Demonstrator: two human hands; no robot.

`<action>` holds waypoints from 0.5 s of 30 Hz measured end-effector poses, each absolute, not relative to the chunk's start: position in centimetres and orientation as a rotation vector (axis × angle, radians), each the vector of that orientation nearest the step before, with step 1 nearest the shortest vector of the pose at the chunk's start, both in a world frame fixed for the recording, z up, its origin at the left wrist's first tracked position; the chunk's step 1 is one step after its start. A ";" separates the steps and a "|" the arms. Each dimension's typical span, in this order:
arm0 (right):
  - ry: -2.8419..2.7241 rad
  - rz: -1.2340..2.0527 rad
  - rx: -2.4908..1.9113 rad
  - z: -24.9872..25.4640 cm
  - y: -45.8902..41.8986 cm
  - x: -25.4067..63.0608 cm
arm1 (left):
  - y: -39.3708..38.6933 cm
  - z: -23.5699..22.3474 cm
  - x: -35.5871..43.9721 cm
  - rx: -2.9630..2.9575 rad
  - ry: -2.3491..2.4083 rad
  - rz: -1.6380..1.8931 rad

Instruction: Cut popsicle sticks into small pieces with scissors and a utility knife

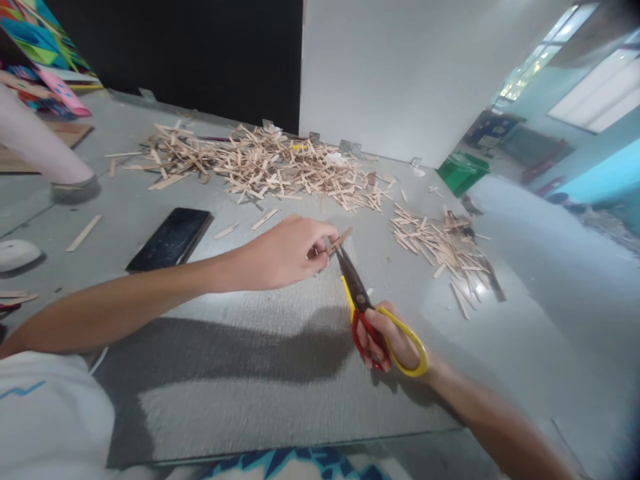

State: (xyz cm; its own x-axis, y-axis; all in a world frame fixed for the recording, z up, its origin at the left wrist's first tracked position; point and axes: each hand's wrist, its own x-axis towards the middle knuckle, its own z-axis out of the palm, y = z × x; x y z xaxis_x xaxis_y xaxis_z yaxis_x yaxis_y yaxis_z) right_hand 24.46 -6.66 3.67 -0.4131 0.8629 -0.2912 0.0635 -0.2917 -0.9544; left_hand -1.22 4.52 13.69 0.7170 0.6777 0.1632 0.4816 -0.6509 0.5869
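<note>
Between its thumb and fingers my left hand (295,253) pinches a thin wooden stick (345,235). Scissors (359,293) with one red and one yellow handle sit in my right hand (393,337), its fingers through the loops. The dark blades point up and away from me, their tips meeting the stick close to my left fingertips. Whether the blades are fully closed on the wood is too small to tell. Just beyond my left hand, a loose stick piece (264,219) lies on the grey table (240,413).
A large heap of wood strips (280,163) spreads along the back, with a smaller pile (435,243) at right. A phone (171,239), a white mouse (19,255) and a pale cylinder (45,133) stand left. Upright panels (375,73) border the back; a green bin (463,172) is beyond.
</note>
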 end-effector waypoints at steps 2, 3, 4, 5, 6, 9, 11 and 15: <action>-1.364 1.760 -1.220 3.7 -6.7 24.4 | 4.5 13.7 -1.2 2.403 0.883 0.501; -1.362 1.754 -1.235 3.7 -6.7 24.4 | 4.4 13.8 -1.2 2.397 0.883 0.499; -1.358 1.747 -1.252 3.7 -6.8 24.4 | 4.4 13.8 -1.2 2.389 0.880 0.498; -1.355 1.742 -1.272 3.7 -6.8 24.4 | 4.4 13.8 -1.2 2.383 0.879 0.498; -1.352 1.738 -1.291 3.6 -6.7 24.4 | 4.4 13.8 -1.2 2.379 0.877 0.497; -1.347 1.733 -1.346 3.4 -6.7 24.4 | 4.4 13.8 -1.2 2.384 0.877 0.493; -1.355 1.728 -1.379 3.4 -6.7 24.5 | 4.4 13.8 -1.2 2.387 0.887 0.487; -1.414 1.716 -1.363 3.7 -6.7 24.6 | 4.4 14.0 -1.1 2.367 0.886 0.474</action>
State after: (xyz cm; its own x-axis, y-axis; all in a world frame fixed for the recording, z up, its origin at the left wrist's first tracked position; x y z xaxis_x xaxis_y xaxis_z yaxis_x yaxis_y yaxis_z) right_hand 24.58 -6.71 3.65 -0.3531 0.8619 -0.3640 0.1926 -0.3138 -0.9297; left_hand -1.13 4.36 14.02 0.7189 0.6835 0.1263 0.4846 -0.6231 0.6140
